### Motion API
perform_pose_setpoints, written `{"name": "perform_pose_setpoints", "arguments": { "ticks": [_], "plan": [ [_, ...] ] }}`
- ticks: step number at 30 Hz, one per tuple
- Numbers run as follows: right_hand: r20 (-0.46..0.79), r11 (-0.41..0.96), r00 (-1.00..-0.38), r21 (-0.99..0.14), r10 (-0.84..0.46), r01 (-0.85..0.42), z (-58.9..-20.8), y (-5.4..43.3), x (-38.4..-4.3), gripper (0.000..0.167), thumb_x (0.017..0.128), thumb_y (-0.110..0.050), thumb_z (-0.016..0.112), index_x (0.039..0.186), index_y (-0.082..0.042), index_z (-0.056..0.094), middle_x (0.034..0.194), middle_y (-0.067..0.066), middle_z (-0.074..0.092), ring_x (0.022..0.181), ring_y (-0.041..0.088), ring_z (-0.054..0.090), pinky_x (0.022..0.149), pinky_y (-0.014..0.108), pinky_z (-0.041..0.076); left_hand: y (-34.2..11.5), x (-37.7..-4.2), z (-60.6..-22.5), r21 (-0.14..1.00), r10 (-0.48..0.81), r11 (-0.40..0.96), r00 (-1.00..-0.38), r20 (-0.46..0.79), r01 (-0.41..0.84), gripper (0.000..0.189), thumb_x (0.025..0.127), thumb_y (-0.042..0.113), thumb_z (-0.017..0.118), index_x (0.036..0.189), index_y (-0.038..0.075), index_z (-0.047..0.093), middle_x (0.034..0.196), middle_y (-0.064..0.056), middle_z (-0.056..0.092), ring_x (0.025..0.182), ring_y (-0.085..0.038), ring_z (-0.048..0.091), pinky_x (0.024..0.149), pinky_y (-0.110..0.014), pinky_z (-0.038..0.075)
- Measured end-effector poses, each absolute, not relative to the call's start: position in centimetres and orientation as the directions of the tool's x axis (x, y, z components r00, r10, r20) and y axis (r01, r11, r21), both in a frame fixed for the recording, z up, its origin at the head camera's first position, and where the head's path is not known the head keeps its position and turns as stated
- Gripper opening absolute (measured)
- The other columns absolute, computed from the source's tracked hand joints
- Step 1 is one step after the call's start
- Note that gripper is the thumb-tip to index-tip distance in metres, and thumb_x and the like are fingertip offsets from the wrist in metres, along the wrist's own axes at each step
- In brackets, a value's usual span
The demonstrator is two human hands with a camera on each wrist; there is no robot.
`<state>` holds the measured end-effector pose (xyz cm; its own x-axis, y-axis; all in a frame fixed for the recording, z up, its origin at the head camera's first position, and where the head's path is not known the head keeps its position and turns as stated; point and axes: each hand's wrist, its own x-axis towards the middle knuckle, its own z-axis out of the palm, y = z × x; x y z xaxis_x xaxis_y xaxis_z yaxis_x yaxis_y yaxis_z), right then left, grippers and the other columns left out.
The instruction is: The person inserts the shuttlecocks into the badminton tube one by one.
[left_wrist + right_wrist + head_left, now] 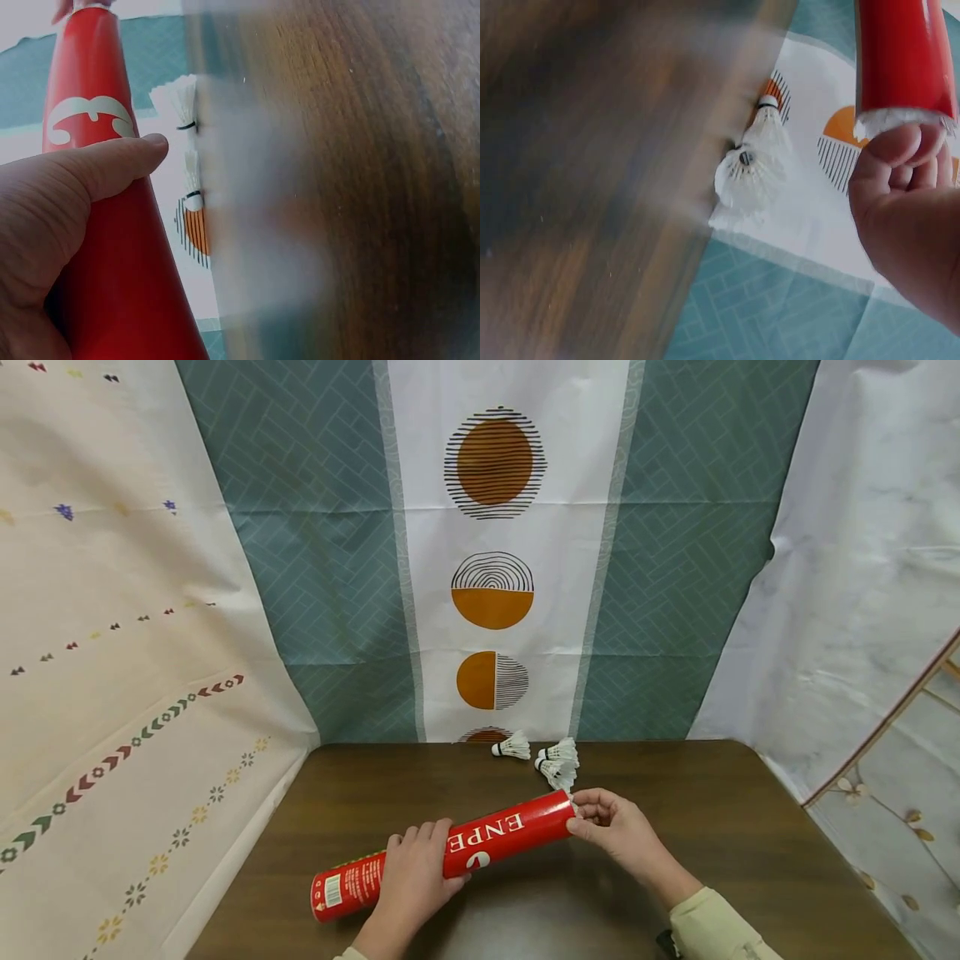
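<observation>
Can count one red tube [483, 842], two hands [418, 867] [624, 833], two pale sleeves [716, 928], one table [675, 827], three loose shuttlecocks [513, 746] [562, 750] [557, 771], two green panels [315, 527] [697, 527] and four printed circles [495, 462] on one white strip [558, 552], including one only partly in view

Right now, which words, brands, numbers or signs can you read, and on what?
"ENPE": white letters on the red tube, beside the left hand.
White emblem, same tube: no readable letters.
Barcode and small print, tube's left end: too small to read.
Curved white mark, left wrist view: unreadable.
</observation>
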<state>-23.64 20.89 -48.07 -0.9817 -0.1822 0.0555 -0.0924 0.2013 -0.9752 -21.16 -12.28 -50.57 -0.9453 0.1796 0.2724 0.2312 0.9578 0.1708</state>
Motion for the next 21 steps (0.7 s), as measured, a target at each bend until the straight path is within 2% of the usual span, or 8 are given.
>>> {"name": "perform_pose_setpoints", "arguments": {
  "ticks": [4, 8, 11, 15, 21],
  "plan": [
    [0.049, 0.179, -0.976, -0.98, -0.214, -0.089, -48.1, 20.4, -23.6, 0.06, 0.095, -0.015, 0.083, 0.144, 0.005, 0.055, 0.112, 0.022, 0.078, 0.094, 0.017, 0.073, 0.084, 0.025, 0.061, -12.3, -20.9, -50.3, 0.171, 0.183, 0.958, -0.948, 0.261, 0.232, 0.088, 0.062, 0.049, 0.102, 0.132, 0.016, 0.062, 0.121, -0.007, 0.075, 0.104, -0.028, 0.068, 0.087, -0.054, 0.054],
    [0.019, 0.145, -0.954, -0.987, -0.298, -0.065, -48.3, 19.8, -23.5, 0.075, 0.1, -0.018, 0.076, 0.16, 0.003, 0.037, 0.123, 0.025, 0.076, 0.104, 0.021, 0.076, 0.092, 0.025, 0.059, -12.7, -20.8, -50.3, 0.166, 0.183, 0.959, -0.949, 0.257, 0.229, 0.087, 0.061, 0.049, 0.102, 0.131, 0.016, 0.062, 0.12, -0.007, 0.075, 0.104, -0.029, 0.068, 0.087, -0.054, 0.054],
    [0.012, 0.13, -0.943, -0.99, -0.334, -0.059, -48.6, 19.4, -23.5, 0.081, 0.102, -0.02, 0.074, 0.165, 0.002, 0.027, 0.13, 0.026, 0.074, 0.11, 0.022, 0.076, 0.096, 0.022, 0.057, -13.1, -20.7, -50.5, 0.163, 0.182, 0.96, -0.948, 0.261, 0.229, 0.086, 0.061, 0.049, 0.102, 0.13, 0.016, 0.063, 0.118, -0.007, 0.075, 0.102, -0.028, 0.069, 0.086, -0.054, 0.054],
    [0.012, 0.121, -0.944, -0.991, -0.331, -0.055, -49.0, 19.5, -23.9, 0.079, 0.103, -0.02, 0.073, 0.165, 0.001, 0.029, 0.127, 0.026, 0.074, 0.108, 0.021, 0.076, 0.097, 0.026, 0.057, -13.4, -20.6, -50.8, 0.179, 0.183, 0.956, -0.949, 0.256, 0.233, 0.085, 0.062, 0.049, 0.102, 0.129, 0.015, 0.063, 0.117, -0.006, 0.075, 0.101, -0.027, 0.068, 0.084, -0.053, 0.054],
    [-0.031, 0.143, -0.971, -0.99, -0.235, -0.003, -49.2, 20.5, -25.5, 0.063, 0.106, -0.025, 0.069, 0.159, -0.004, 0.042, 0.123, 0.013, 0.078, 0.098, 0.017, 0.072, 0.089, 0.035, 0.057, -13.8, -20.5, -50.8, 0.19, 0.161, 0.959, -0.956, 0.244, 0.21, 0.087, 0.062, 0.051, 0.102, 0.131, 0.015, 0.063, 0.118, -0.007, 0.076, 0.101, -0.028, 0.068, 0.085, -0.054, 0.054]
  ]
}}
